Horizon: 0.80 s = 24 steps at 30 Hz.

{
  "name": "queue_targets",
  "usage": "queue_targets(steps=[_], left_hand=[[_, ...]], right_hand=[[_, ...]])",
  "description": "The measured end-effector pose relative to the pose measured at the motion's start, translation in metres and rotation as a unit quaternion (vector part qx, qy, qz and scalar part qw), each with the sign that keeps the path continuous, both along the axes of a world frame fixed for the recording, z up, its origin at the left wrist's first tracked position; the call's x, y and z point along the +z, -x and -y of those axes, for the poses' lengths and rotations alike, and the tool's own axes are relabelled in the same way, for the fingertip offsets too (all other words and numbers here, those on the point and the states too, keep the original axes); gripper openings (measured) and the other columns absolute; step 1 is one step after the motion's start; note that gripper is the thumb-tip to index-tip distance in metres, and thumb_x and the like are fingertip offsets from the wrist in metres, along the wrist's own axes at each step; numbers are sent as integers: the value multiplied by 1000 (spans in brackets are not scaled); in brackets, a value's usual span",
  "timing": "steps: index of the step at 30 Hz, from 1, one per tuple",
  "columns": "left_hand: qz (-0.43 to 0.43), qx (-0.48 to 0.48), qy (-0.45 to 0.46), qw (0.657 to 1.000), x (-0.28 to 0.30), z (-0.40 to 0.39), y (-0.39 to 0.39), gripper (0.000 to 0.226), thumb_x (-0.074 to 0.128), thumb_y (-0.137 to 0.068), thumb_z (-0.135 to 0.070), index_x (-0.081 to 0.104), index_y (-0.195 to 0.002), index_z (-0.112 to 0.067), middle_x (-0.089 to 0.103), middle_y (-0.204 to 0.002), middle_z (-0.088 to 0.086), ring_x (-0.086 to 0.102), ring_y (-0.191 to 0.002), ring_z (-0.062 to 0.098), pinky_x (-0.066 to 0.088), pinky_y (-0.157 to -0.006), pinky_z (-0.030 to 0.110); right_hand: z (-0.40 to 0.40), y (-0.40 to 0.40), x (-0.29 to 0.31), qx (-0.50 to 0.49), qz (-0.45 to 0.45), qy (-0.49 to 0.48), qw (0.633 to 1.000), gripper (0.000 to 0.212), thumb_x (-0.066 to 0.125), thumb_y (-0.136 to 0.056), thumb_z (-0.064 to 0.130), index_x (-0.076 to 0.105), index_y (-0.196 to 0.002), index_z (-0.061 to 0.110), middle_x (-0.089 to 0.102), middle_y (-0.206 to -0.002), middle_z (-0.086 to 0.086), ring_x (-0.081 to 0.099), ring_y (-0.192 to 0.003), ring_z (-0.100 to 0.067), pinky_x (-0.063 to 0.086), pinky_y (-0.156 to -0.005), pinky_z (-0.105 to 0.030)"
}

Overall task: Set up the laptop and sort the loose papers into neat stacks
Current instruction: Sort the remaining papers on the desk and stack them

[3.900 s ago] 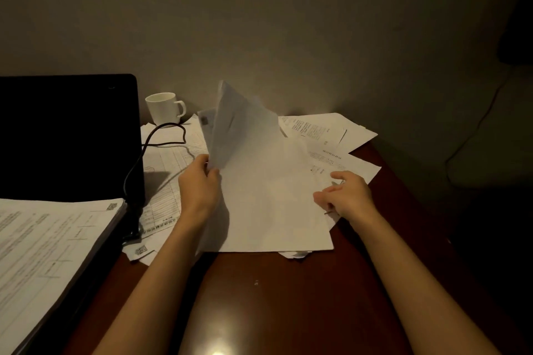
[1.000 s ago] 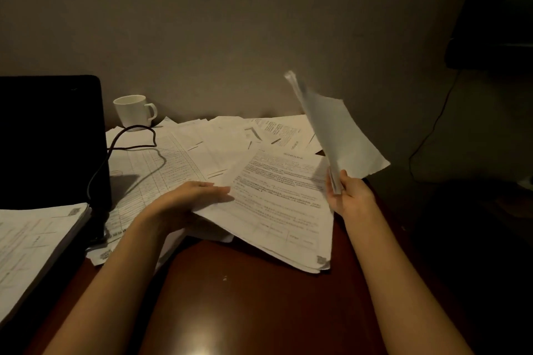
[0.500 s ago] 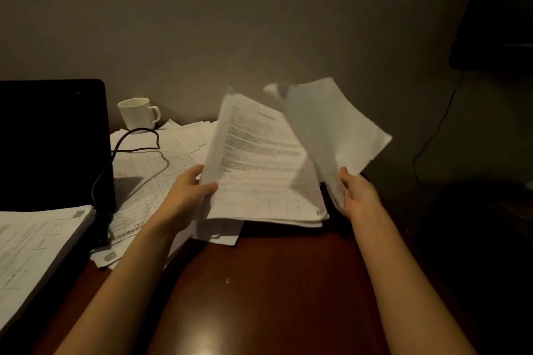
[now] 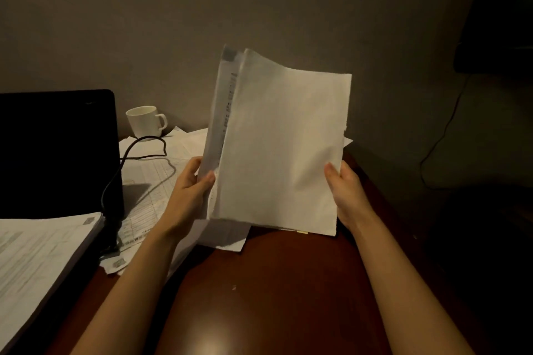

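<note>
A dim room closed in around a dark reddish-brown table [image 4: 274,297], polished enough to throw back a patch of light near its 6 o'clock edge, with a plain grey-brown wall [image 4: 259,8] behind it.

Both hands held a bundle of papers [image 4: 282,147] upright above the middle of the table, its blank back facing the camera. The left hand [image 4: 190,190] gripped the bundle's lower left edge, thumb lying over the front and fingers curled behind. The right hand [image 4: 346,190] gripped the lower right edge the same way, thumb pressed on the front sheet. The bundle rose from both grips toward 12 o'clock, so that most of the paper stood above the hands and only a short length hung below them. The sheets were not squared: a printed page [image 4: 222,112] stuck out along the left side, and the bottom edges were uneven.

At 9 o'clock of the hands, loose papers [image 4: 153,181] lay spread flat on the table, one of them printed with a ruled form. A black cable [image 4: 135,150] looped over them. A white mug [image 4: 144,121] stood at 11 o'clock near the wall. The laptop [image 4: 57,153] stood at the far 9 o'clock side, its screen dark. At 8 o'clock a thick stack of printed sheets [image 4: 37,262] rested in front of that screen.
</note>
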<state>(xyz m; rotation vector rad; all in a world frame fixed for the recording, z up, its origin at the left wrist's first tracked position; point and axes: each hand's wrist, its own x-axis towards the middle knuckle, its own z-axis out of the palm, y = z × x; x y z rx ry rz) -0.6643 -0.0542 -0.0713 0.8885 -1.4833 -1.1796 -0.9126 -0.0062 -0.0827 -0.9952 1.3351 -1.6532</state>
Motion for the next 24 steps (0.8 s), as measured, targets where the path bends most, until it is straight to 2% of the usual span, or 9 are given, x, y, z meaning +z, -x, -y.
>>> queue_targets(steps=[4,8,10,12,15,17,20,22,24], left_hand=[[-14,15,38,999,-2,-4,7,15,44,-98,-18,52,-105,-29,64,-102,-7,68,-84,3,54,-61,17],[4,58,80,995,-2,-11,17,17,37,-102,-27,53,-96,-27,59,-96,-7,61,-74,-11,48,-57,6],[31,47,108,993,-6,-13,19,8,50,-95,-36,52,-101,-31,59,-101,-12,61,-82,-11,50,-64,8],[89,72,147,983,-14,-11,22,25,61,-90,-33,47,-111,-32,55,-105,-22,59,-90,-9,51,-70,8],[113,136,180,968,-21,-9,29,28,56,-93,-19,43,-118,-24,49,-102,-24,52,-88,-11,44,-67,0],[110,153,185,964,-23,-10,31,29,54,-95,-15,44,-121,-20,48,-100,-24,51,-86,-13,43,-65,-1],[94,163,183,965,-20,-10,30,35,62,-90,-17,45,-120,-21,49,-99,-25,53,-86,-11,46,-64,4],[58,162,166,971,-16,-8,28,43,69,-84,-21,43,-118,-26,49,-103,-26,54,-90,-11,47,-66,4],[26,156,143,977,-15,-6,25,45,70,-82,-21,43,-118,-27,49,-105,-27,54,-89,-13,46,-67,3]], right_hand=[[0,-1,1,-16,-22,22,999,24,38,-102,21,54,-120,24,64,-115,3,62,-106,-14,52,-90,-35],[-1,-8,6,-72,-54,78,993,18,40,-102,20,55,-111,24,64,-103,10,62,-96,-4,52,-82,-23],[-3,-14,9,-109,-78,112,985,17,41,-101,17,56,-100,24,63,-95,11,62,-89,-3,52,-77,-20],[-5,-18,10,-131,-113,131,976,17,42,-101,17,57,-97,24,63,-93,11,62,-88,-3,52,-76,-22],[-5,-21,9,-148,-160,155,964,25,42,-101,15,56,-121,13,64,-111,4,61,-105,-8,51,-89,-26],[-7,-24,11,-153,-173,167,959,38,43,-100,15,45,-138,12,56,-130,-1,53,-120,-12,47,-98,-26],[-8,-26,12,-153,-155,174,960,48,49,-97,22,35,-143,17,50,-139,-3,48,-127,-11,45,-101,-26],[-9,-25,13,-146,-134,168,966,33,54,-93,31,52,-124,20,63,-117,2,59,-107,-2,52,-88,-21],[-8,-22,12,-151,-106,164,969,7,58,-90,30,58,-87,24,62,-80,13,60,-72,9,48,-65,-12]])
